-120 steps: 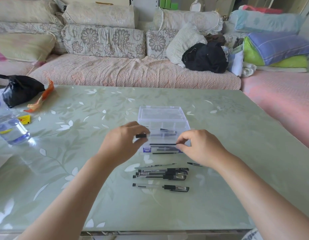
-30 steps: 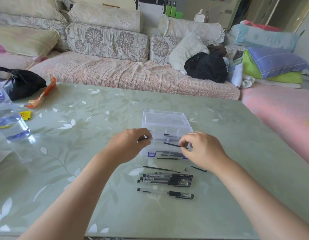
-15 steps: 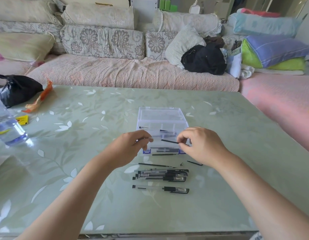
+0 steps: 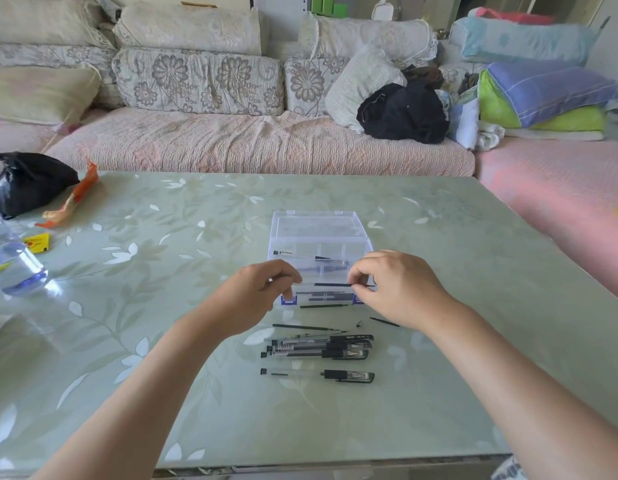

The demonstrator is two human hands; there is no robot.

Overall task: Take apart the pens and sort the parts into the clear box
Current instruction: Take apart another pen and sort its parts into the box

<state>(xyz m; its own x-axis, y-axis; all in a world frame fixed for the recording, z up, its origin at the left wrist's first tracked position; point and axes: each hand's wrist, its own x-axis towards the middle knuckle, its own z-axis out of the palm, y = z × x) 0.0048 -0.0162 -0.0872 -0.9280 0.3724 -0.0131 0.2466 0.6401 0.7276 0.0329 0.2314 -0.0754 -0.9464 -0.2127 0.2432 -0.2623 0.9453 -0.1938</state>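
The clear box (image 4: 364, 239) stands open mid-table, with several black and clear pen parts in its front compartments. My left hand (image 4: 262, 296) and my right hand (image 4: 394, 289) hover just in front of it. Between them runs a thin black refill (image 4: 331, 284), level. My right fingertips pinch its right end. My left fingertips pinch the clear barrel end at its left. Nearer me lie a bundle of whole pens (image 4: 321, 346) and one pen (image 4: 318, 374) apart. Two loose refills (image 4: 307, 327), a small tip (image 4: 359, 323) and a short black piece (image 4: 383, 321) lie on the table.
A water bottle (image 4: 13, 268), a yellow tag (image 4: 37, 242), an orange wrapper (image 4: 71, 199) and a black bag (image 4: 26, 181) sit at the table's left. A sofa (image 4: 259, 147) with cushions and bedding runs behind. The table's near edge (image 4: 335, 467) is close to me.
Since four seconds ago a small tip and a black refill have appeared on the table by the pens. The refill between my hands went from tilted to level.
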